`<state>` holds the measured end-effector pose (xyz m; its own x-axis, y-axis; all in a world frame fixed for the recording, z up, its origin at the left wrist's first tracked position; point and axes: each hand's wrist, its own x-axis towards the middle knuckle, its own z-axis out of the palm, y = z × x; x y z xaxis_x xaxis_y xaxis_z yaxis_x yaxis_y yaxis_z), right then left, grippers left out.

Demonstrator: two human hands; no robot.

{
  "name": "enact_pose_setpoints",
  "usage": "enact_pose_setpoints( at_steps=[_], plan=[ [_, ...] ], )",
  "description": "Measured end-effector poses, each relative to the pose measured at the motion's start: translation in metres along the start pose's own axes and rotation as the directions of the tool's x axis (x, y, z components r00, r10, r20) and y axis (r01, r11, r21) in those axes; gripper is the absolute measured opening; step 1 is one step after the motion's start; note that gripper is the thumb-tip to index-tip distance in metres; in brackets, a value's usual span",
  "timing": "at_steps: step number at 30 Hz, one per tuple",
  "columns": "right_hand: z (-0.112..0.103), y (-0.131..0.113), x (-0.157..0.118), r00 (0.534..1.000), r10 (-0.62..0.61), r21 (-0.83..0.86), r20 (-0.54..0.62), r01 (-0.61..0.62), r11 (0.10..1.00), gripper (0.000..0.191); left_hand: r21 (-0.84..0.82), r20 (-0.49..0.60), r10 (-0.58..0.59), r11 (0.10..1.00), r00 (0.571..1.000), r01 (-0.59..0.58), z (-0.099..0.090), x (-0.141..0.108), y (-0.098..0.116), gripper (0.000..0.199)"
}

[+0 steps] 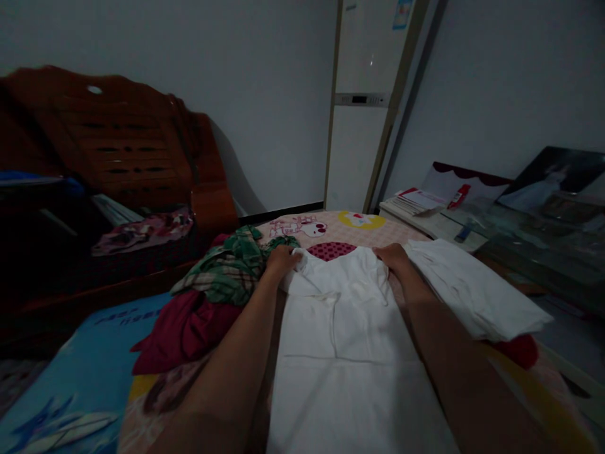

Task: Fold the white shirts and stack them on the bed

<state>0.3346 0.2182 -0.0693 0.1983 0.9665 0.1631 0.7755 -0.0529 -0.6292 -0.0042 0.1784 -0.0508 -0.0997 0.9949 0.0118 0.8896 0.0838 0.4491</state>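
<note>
A white garment (340,328) lies spread lengthwise in front of me, with its scooped edge at the far end and creases across its middle. My left hand (282,260) is closed on its far left corner, where the cloth bunches up. At the far right corner, my right hand (391,255) grips the cloth with bent fingers; the fingertips are partly hidden. Right of my right forearm is a folded white cloth (472,290). Beside my left hand sits a crumpled green plaid cloth (231,265), with a dark red cloth (189,334) nearer to me.
Under the clothes is a pink patterned cover (326,226). A blue printed sheet (94,353) extends at left, before a wooden bench (127,145). A tall white cabinet unit (359,145) stands at the back. Papers (416,202) and a glass-topped table (529,233) are at right.
</note>
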Motion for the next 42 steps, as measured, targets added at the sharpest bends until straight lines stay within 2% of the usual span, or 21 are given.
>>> enact_pose_setpoints(
  at_steps=[4,5,7,10,12,16,19,22,25,27,31,34,36,38,40,42],
  plan=[
    [0.013,-0.003,0.004,1.000,-0.006,0.029,0.004,0.006,1.000,0.009,-0.081,-0.073,0.012,0.997,0.997,-0.018,0.004,0.003,-0.002,0.025],
    [0.014,-0.001,0.004,1.000,0.000,0.068,-0.019,0.001,0.998,0.010,-0.109,-0.103,0.024,0.993,0.994,-0.036,0.005,0.003,-0.002,0.024],
    [0.015,0.005,0.003,0.996,0.048,0.226,-0.071,-0.031,0.974,0.018,-0.183,-0.178,0.043,0.980,0.983,-0.076,0.005,0.005,-0.002,0.024],
    [0.012,0.015,0.003,0.980,0.161,0.528,-0.118,-0.075,0.846,0.024,-0.287,-0.263,0.038,0.951,0.964,-0.116,0.006,0.007,-0.003,0.032],
    [0.011,0.018,0.002,0.976,0.178,0.595,-0.128,-0.068,0.801,0.025,-0.307,-0.269,0.020,0.946,0.963,-0.105,0.007,0.008,-0.005,0.036],
    [0.013,0.017,0.000,0.985,0.133,0.554,-0.113,-0.049,0.831,0.024,-0.252,-0.186,-0.016,0.967,0.982,-0.032,0.010,0.006,-0.009,0.029],
    [0.013,0.013,-0.001,0.992,0.090,0.426,-0.086,-0.045,0.903,0.025,-0.248,-0.147,0.007,0.968,0.989,-0.044,0.010,0.005,-0.008,0.023],
    [0.011,0.007,0.000,0.987,0.044,0.317,-0.155,0.008,0.948,0.025,-0.268,-0.240,-0.010,0.962,0.971,-0.056,0.007,0.003,-0.005,0.025],
    [0.009,0.003,-0.003,0.956,0.031,0.324,-0.292,0.068,0.944,0.026,-0.246,-0.378,-0.058,0.968,0.924,-0.040,0.002,-0.001,-0.002,0.027],
    [0.010,0.001,-0.007,0.942,0.035,0.291,-0.334,0.067,0.954,0.026,-0.193,-0.415,-0.088,0.981,0.906,0.007,0.002,-0.002,-0.002,0.028],
    [0.011,-0.001,-0.015,0.967,0.061,0.025,-0.249,-0.056,0.998,0.016,-0.036,-0.315,-0.116,0.993,0.942,0.110,0.006,-0.001,-0.007,0.026],
    [0.004,-0.012,-0.018,0.972,0.022,-0.144,-0.232,-0.057,0.988,0.017,-0.025,-0.219,-0.077,0.997,0.973,0.073,0.004,0.002,-0.013,0.034],
    [-0.007,-0.030,-0.019,0.963,-0.069,-0.154,-0.259,0.029,0.988,0.022,-0.117,-0.154,-0.058,0.992,0.986,0.040,-0.002,0.002,-0.019,0.048],
    [-0.022,-0.054,-0.023,0.950,-0.197,-0.093,-0.242,0.179,0.979,0.022,-0.227,-0.060,-0.028,0.974,0.998,0.014,-0.010,0.001,-0.025,0.052],
    [-0.035,-0.078,-0.034,0.924,-0.352,0.035,-0.147,0.361,0.932,0.022,-0.322,0.072,0.054,0.946,0.996,-0.028,-0.018,-0.003,-0.031,0.043],
    [-0.042,-0.097,-0.052,0.864,-0.503,0.133,-0.008,0.499,0.856,0.023,-0.393,0.205,0.144,0.918,0.968,-0.053,-0.026,-0.006,-0.035,0.035]
  ],
)
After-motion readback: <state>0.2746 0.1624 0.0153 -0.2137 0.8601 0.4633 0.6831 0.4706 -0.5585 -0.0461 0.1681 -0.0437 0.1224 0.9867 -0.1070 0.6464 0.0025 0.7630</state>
